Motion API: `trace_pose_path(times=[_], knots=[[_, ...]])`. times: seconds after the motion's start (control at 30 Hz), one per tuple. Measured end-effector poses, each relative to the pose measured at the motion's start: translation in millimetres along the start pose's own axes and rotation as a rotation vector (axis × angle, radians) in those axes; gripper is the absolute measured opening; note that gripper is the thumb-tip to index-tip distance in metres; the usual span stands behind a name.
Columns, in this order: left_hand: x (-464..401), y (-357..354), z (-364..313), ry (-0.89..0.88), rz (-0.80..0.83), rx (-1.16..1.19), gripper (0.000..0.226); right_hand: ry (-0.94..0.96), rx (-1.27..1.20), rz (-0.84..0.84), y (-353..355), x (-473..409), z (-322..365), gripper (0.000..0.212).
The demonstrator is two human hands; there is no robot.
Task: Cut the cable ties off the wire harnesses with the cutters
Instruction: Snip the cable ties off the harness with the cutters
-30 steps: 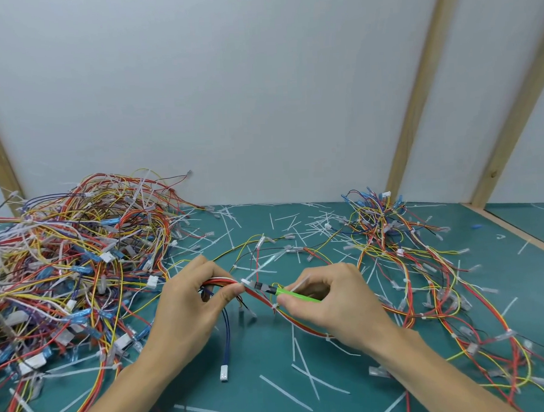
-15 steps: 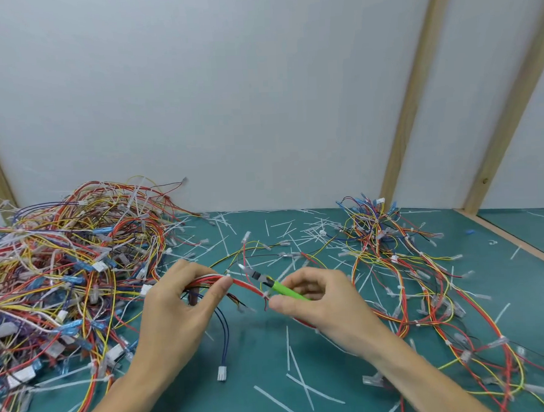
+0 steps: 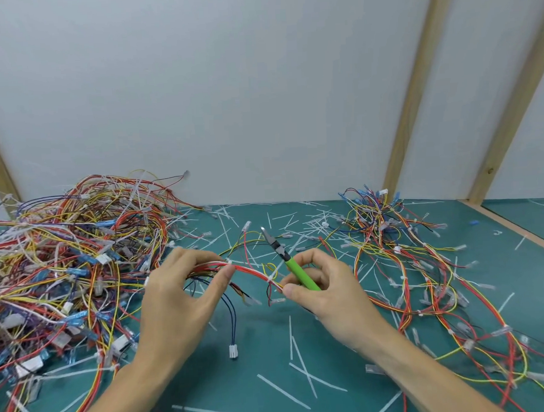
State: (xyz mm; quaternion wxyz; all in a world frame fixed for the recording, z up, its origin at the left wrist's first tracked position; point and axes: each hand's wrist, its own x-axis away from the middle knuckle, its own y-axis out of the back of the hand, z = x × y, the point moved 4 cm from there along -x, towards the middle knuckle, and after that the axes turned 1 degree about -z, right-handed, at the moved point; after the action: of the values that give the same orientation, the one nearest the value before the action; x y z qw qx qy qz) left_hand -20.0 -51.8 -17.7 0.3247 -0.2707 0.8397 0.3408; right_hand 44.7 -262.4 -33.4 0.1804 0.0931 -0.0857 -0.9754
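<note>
Tilting up and away from the bundle since a second ago, the cutters (image 3: pixel 286 255) are pointing toward the wall, gripped in my right hand (image 3: pixel 329 294). My left hand (image 3: pixel 180 292) is pinching the wire harness (image 3: pixel 252 271), running left-right between my fingers; a cable tie (image 3: pixel 270 278) is sitting nearest my right thumb, above open surface (image 3: pixel 272 347).
</note>
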Motion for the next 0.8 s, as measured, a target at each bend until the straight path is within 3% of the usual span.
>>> trace_pose_path(times=[0.1,0.13,0.2,0.23,0.33,0.47,0.57,0.8], knots=[[0,6,-15,-0.230,-0.154,-0.303,0.030,-0.019,-0.028,-0.015,-1,-1,-2,0.022],[2,7,-23,-0.331,-0.180,-0.308,0.023,-0.030,-0.057,-0.018,-1,-1,-2,0.022],[8,-1,-35,-0.439,-0.085,-0.185,0.010,-0.058,-0.124,-0.019,-1,-1,-3,0.022],[11,-7,-36,-0.384,0.016,-0.101,0.013,-0.069,-0.152,-0.019,-2,-1,-3,0.022],[19,-29,-22,0.030,0.240,0.058,0.010,-0.085,-0.196,-0.011,-4,-2,-4,0.023],[20,-42,-5,0.408,0.282,0.507,0.007,-0.090,-0.186,0.019,-10,-1,-6,0.022],[21,-44,-2,0.499,0.288,0.676,0.014,-0.099,-0.184,0.024,-12,0,-9,0.022],[24,-49,2,0.538,0.332,0.654,0.027,-0.101,-0.147,0.029,-14,2,-11,0.023]])
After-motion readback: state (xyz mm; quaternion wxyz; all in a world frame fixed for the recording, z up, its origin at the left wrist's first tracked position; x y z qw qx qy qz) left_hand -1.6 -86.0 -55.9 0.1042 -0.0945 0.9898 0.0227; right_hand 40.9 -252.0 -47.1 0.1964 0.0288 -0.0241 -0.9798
